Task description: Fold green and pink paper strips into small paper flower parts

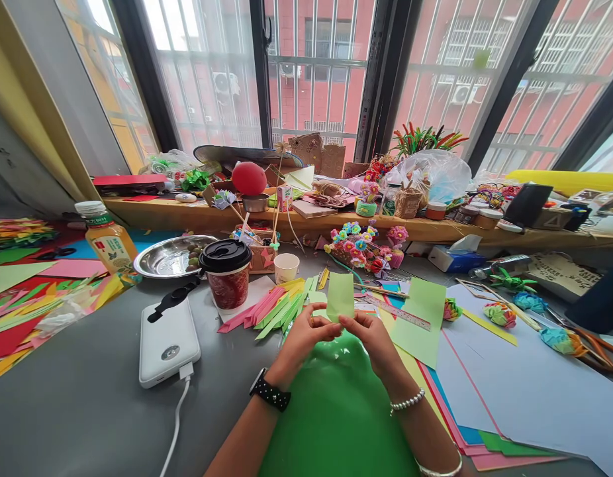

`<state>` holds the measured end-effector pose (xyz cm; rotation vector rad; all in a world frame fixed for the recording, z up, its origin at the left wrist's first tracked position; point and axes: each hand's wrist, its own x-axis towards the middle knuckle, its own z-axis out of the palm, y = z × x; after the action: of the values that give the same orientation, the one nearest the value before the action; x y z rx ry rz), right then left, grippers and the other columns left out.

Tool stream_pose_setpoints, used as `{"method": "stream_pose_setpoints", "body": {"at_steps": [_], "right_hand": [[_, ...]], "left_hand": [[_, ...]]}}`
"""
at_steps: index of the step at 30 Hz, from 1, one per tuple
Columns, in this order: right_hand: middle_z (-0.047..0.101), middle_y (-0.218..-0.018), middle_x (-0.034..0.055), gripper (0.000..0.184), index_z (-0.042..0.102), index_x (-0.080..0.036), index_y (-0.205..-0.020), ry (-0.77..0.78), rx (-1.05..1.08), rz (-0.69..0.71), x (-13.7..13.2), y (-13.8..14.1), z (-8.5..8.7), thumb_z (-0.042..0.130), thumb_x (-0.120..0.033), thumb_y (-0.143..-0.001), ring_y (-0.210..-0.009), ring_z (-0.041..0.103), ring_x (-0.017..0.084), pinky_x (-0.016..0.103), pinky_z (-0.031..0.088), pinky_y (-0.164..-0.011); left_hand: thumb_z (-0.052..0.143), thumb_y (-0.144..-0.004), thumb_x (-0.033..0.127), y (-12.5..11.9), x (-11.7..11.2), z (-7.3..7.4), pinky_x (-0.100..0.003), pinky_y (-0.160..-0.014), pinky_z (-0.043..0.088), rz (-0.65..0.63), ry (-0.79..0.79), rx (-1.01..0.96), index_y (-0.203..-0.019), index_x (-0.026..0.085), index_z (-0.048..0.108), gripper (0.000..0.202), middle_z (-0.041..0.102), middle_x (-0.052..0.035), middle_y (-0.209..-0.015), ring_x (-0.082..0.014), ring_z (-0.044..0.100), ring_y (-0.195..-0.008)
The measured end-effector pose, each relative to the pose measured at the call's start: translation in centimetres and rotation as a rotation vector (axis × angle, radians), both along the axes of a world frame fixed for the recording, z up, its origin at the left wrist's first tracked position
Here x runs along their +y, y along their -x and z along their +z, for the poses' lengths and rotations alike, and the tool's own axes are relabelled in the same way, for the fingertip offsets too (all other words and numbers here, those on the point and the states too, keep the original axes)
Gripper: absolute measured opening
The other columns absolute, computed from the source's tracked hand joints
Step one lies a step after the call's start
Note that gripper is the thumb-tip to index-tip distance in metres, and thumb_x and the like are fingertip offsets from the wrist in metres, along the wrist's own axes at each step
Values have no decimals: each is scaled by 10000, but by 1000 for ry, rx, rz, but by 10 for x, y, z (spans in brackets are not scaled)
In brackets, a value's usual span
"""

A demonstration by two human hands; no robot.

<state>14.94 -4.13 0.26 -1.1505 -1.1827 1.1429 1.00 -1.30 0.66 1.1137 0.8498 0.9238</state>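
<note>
A small light-green paper rectangle [341, 295] stands upright between my two hands, above a shiny green surface [331, 411]. Its lower left edge is pinched by my left hand [311, 331], which has a dark dotted watch strap at the wrist. At the lower right corner, the fingers of my right hand [369, 334] grip the same paper. A beaded bracelet circles that wrist. Just beyond my left hand lie folded green paper strips [279, 311] and pink ones [259, 308]. Right of my right hand are a larger green sheet [422, 318] and a ruler [400, 313].
On the left stand a white power bank [170, 341] with a cable, a lidded coffee cup [227, 275], a juice bottle [105, 238] and a metal dish [157, 258]. White sheets [545, 391] cover the right side. Craft flowers [353, 245] and a cluttered wooden ledge [187, 215] lie behind.
</note>
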Motion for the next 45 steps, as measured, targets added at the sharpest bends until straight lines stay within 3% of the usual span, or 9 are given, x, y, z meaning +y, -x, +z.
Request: {"method": "stream_pose_setpoints", "body": {"at_steps": [6,12,18,25,37,45], "right_hand": [[620,-738,30,286,652,-153,-686,-51,-56,63,0,-2,2,595,-433,-683,-790,541,196,297,390,-736],[612,-749,25,241,657,-172,-634,-54,-135,-13,2,-4,2,622,-409,-654,-766,536,185,286,381,-728],[601,-666,7,223,632,-173,-561,4,-143,83,3,-5,-1,655,-387,-619,-679,528,159,272,385,-661],[642,-816,33,177,680,-189,-642,14,-79,133,3,-1,-1,668,-364,-621,-820,545,185,286,385,-761],[623,-793,27,162,659,-179,-592,50,-22,153,3,1,-4,680,-338,-608,-776,534,170,281,376,-725],[639,-831,34,160,636,-177,-580,14,-8,175,3,1,-3,671,-326,-624,-813,542,178,288,370,-761]], "left_hand": [[755,-525,249,2,-2,2,-266,-653,460,63,76,-56,-970,147,434,559,616,6,-633,-160,623,-659],[763,-501,265,1,2,1,-268,-597,462,130,78,1,-995,140,443,601,621,-17,-668,-179,629,-638],[770,-477,231,1,2,2,-234,-568,444,169,27,-21,-980,133,459,600,660,-44,-715,-176,622,-657],[760,-491,187,1,2,1,-262,-637,474,288,64,-153,-951,144,463,550,663,-42,-733,-179,628,-687],[736,-544,178,0,-2,3,-258,-646,480,238,51,-149,-950,132,482,481,663,-68,-794,-177,626,-712],[771,-484,187,-1,0,1,-278,-639,485,234,63,-160,-971,141,463,578,668,-65,-759,-194,634,-685]]}}
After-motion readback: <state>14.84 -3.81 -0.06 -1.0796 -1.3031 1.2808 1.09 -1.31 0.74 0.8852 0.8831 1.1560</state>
